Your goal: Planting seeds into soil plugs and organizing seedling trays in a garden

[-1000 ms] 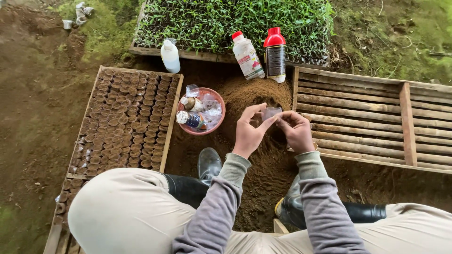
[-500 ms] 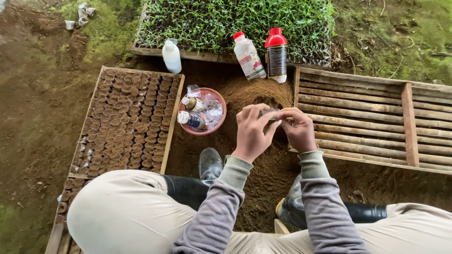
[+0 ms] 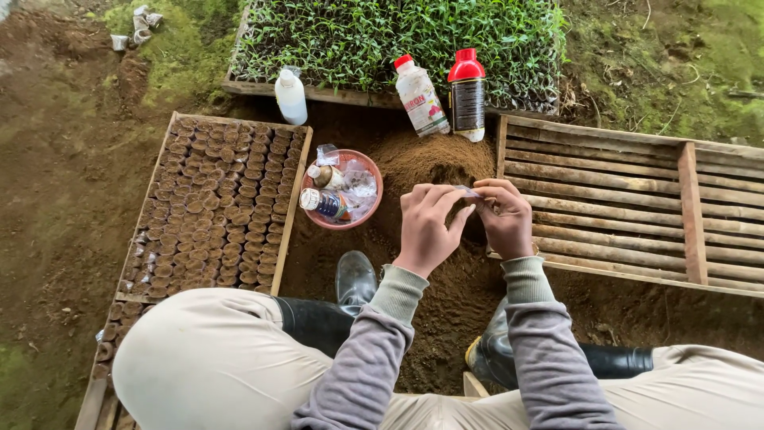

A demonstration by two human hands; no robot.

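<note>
Since a second ago we have lowered the small clear packet (image 3: 468,192) over the soil mound (image 3: 430,163); our left hand (image 3: 426,229) and right hand (image 3: 503,219) both pinch it, at three o'clock from the pink bowl (image 3: 374,191).

- Small packet (image 3: 468,192), pinched between left hand (image 3: 426,231) and right hand (image 3: 505,219): thin clear film, glossy.
- Soil mound (image 3: 434,163), just beyond the hands: fine brown earth, matt, crumbly.
- Bowl (image 3: 374,187), left of the left hand: smooth reddish plastic.
- Slatted tray (image 3: 629,207), right of the right hand: rough bare wood.
- Two bottles (image 3: 467,95), beyond the hands: glossy plastic, red caps.
- Boots (image 3: 356,280), below the hands: shiny black rubber.
- Sleeves (image 3: 374,350): soft grey knit cloth.
</note>
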